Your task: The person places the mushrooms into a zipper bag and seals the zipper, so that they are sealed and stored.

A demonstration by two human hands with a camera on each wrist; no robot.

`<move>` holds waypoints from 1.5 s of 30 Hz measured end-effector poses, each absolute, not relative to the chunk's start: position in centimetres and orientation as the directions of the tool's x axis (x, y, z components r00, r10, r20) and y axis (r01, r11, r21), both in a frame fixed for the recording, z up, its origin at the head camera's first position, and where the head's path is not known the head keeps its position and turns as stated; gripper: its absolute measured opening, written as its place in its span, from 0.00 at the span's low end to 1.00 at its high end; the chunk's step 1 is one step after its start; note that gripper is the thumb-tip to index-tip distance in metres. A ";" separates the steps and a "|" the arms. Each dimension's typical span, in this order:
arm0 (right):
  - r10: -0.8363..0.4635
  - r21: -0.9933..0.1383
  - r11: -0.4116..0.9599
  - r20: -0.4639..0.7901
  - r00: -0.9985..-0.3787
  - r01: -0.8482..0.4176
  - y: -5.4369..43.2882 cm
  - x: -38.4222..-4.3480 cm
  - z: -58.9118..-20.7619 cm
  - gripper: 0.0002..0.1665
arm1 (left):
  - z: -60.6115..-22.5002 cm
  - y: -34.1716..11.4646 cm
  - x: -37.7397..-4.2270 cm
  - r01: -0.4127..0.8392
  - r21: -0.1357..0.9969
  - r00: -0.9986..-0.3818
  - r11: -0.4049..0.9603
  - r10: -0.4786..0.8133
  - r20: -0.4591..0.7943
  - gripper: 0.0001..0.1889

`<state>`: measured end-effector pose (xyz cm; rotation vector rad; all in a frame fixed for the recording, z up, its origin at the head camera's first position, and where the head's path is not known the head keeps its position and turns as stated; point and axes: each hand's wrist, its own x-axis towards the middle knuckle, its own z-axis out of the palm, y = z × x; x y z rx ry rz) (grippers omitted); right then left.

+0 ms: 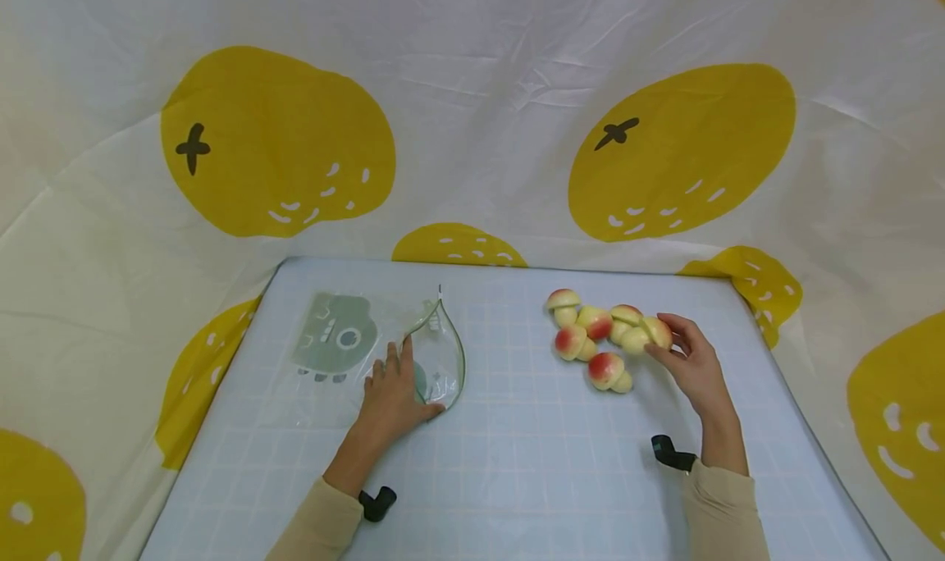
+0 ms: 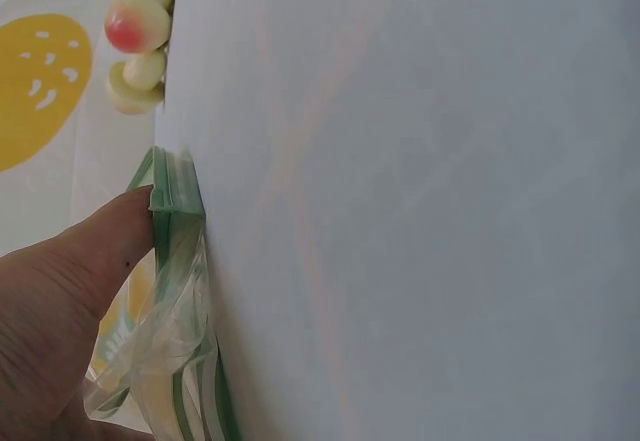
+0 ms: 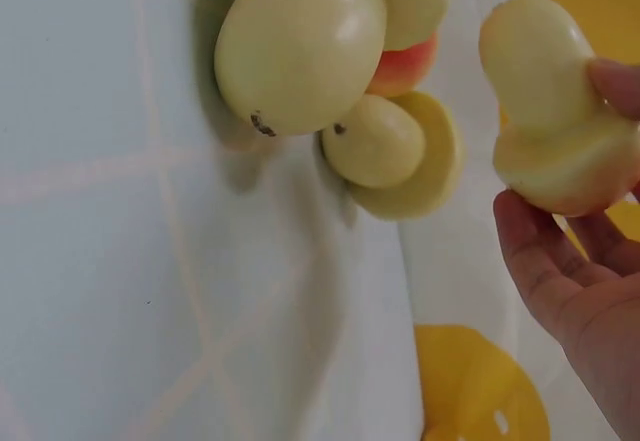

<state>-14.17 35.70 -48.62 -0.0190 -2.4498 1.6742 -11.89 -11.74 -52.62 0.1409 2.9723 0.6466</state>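
My left hand (image 1: 391,397) lies spread at the mouth of a clear zip bag (image 1: 450,364) with green edging, its thumb and a finger touching the rim, which gapes in a teardrop shape. In the left wrist view the thumb rests against the green zip strip (image 2: 178,186). Between thumb and fingers my right hand (image 1: 694,364) pinches a toy mushroom (image 3: 550,91) with a pale stem and reddish cap, raised off the table in the right wrist view. Several similar mushrooms (image 1: 607,371) lie grouped to the left of that hand.
A green one-eyed cartoon figure (image 1: 335,335) is printed on the bag's flat part. The table (image 1: 517,479) has a pale checked cover. Behind it hangs a white cloth (image 1: 480,134) with yellow fruit prints. Black wrist cameras (image 1: 672,453) sit at both cuffs.
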 end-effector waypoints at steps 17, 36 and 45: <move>0.012 -0.934 0.322 0.165 -0.986 -0.152 33.0 -15.2 -48.1 0.34 | -52.4 -11.6 -11.9 0.057 0.419 -0.991 0.906 0.102 -0.087 0.70; -0.181 -0.972 0.159 0.141 -0.973 -0.171 26.5 -17.5 -48.2 0.35 | -52.5 -11.5 -12.0 0.055 0.424 -0.988 0.904 0.110 -0.107 0.69; -0.228 -0.980 0.103 0.145 -0.963 -0.172 23.1 -17.6 -47.8 0.34 | -52.5 -11.7 -11.9 0.051 0.411 -0.989 0.910 0.104 -0.106 0.70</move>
